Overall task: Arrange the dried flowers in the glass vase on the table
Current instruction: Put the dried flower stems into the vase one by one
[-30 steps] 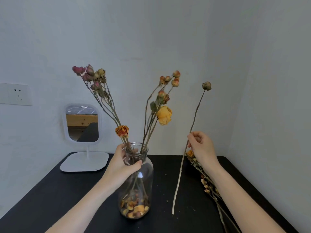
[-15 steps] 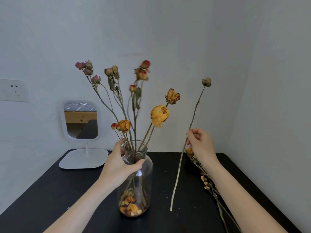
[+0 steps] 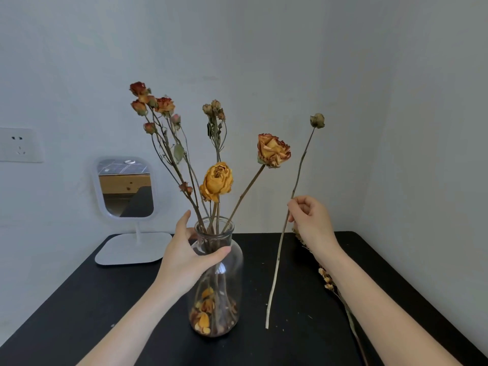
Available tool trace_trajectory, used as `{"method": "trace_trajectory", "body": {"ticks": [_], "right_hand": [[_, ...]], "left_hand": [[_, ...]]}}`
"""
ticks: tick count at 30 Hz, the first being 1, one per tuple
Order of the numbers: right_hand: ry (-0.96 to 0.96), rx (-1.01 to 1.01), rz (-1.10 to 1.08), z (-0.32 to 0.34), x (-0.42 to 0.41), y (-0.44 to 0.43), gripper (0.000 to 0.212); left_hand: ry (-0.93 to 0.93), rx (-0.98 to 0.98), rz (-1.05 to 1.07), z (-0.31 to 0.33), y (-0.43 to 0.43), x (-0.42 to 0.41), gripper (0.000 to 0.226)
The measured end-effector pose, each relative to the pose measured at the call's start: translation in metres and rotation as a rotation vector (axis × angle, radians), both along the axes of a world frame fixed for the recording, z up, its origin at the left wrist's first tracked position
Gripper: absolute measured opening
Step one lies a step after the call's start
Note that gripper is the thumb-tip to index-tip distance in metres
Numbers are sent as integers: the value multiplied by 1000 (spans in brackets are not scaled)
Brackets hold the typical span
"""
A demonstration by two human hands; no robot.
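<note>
A clear glass vase (image 3: pixel 232 268) stands on the black table (image 3: pixel 79 313) with several dried roses (image 3: pixel 216 180) in it and loose petals at its bottom. My left hand (image 3: pixel 187 254) grips the vase at its neck and shoulder. To the right of the vase, my right hand (image 3: pixel 311 223) pinches a long single dried stem (image 3: pixel 277 262) and holds it nearly upright. A small brownish bud tops the stem, and its lower end hangs just above the table.
More dried flowers (image 3: pixel 327 280) lie on the table under my right forearm. A white stand mirror (image 3: pixel 125 188) stands at the back left. A wall socket (image 3: pixel 18 145) is on the left wall. Walls close the back and right sides.
The vase has turned in my left hand, so the roses have swung round: the orange cluster now leans left and a large rose faces right. The single stem stays in my right hand.
</note>
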State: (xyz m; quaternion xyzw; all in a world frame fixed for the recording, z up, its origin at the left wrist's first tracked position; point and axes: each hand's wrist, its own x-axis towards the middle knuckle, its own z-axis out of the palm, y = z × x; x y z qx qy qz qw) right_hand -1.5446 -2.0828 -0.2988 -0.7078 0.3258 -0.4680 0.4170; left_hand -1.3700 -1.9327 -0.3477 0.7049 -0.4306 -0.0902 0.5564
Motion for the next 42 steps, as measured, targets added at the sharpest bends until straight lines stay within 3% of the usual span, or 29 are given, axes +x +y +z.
{"method": "trace_trajectory", "body": {"ticks": [7,14,17,20,26,29,36,42], "right_hand": [[-25,-10,122,17,-6,5,7],[-179,-56,126,45,-2,13,13],[-264,-104,118,62,1,17,16],[-332,-145,107,78,4,22,16],[-449,-224,143,102,13,38,17],[-463,-266,152,108,18,45,18],[-490,-290,162,113,29,52,20],[-323,-400,178,99,40,60,22]], "left_hand": [[-39,-52,-65,-5,0,-1,73],[-46,-90,50,-4,-3,-1,95],[-58,-46,23,-4,-3,6,78],[-44,5,-53,-2,-4,13,76],[-41,-3,-13,3,-1,11,98],[-36,-11,18,4,0,11,97],[-56,7,-18,0,-5,16,69],[-59,23,-48,-3,-7,19,62]]}}
